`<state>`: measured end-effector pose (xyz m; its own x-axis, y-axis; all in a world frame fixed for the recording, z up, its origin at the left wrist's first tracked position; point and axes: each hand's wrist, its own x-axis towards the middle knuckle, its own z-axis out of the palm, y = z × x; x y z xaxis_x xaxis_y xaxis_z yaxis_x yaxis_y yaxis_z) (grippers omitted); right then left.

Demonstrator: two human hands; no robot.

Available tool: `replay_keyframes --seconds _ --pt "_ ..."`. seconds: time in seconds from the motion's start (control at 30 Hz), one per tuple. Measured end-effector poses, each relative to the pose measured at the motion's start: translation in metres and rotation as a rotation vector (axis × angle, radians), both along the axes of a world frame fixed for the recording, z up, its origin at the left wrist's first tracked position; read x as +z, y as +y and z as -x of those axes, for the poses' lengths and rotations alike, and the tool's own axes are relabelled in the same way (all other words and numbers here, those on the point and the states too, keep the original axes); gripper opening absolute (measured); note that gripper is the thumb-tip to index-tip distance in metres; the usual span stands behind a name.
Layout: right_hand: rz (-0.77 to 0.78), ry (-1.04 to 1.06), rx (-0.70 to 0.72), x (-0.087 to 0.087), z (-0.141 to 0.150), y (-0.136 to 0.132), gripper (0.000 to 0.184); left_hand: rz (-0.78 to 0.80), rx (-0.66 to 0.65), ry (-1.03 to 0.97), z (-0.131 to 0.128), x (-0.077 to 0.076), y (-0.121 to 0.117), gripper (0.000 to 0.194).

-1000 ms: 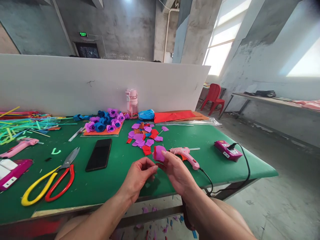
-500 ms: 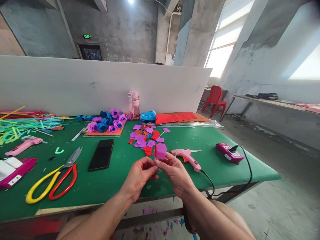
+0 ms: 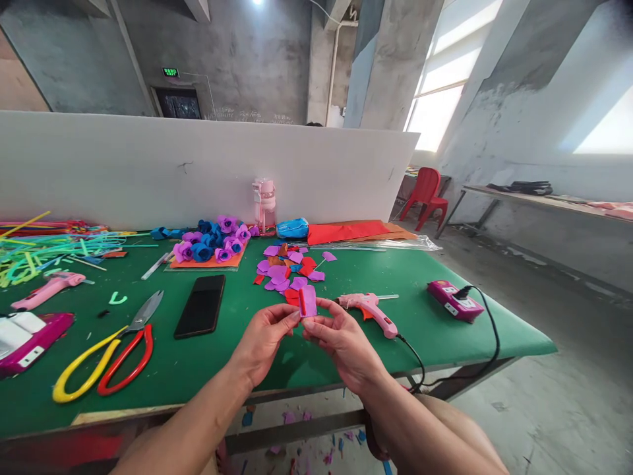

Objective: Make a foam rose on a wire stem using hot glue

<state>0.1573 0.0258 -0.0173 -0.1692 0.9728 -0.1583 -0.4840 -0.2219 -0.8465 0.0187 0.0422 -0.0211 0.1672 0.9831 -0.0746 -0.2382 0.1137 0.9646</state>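
Observation:
Between my two hands is a purple petal [image 3: 309, 300] with a rolled red strip [image 3: 302, 302] along its left side. My left hand [image 3: 267, 340] pinches the lower left edge at the red roll. At the lower right, the thumb and fingers of my right hand [image 3: 341, 340] grip the purple petal. Just beyond them lies a loose pile of purple, red, brown and blue petals [image 3: 277, 272]. A pink glue gun [image 3: 370, 309] rests on the green table [image 3: 420, 277] to the right of my right hand.
Scissors [image 3: 133, 333] and a black phone [image 3: 200, 307] lie on the left. Behind them sit purple and blue paper flowers [image 3: 212, 241]. A pink bottle [image 3: 264, 203] stands by the white partition [image 3: 208, 158]. A power strip [image 3: 455, 302] with its cord is on the right.
Both hands have shifted slightly left with the petal. It has turned, so the red roll shows more plainly, and my left fingers have come up against its edge.

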Motion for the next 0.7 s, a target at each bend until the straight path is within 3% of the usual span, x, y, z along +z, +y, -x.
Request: replay_keyframes --seconds 0.7 --pt "0.037 0.046 0.052 -0.0013 -0.0017 -0.0001 0.053 0.056 -0.038 -0.087 0.0007 -0.0022 -0.0001 0.018"
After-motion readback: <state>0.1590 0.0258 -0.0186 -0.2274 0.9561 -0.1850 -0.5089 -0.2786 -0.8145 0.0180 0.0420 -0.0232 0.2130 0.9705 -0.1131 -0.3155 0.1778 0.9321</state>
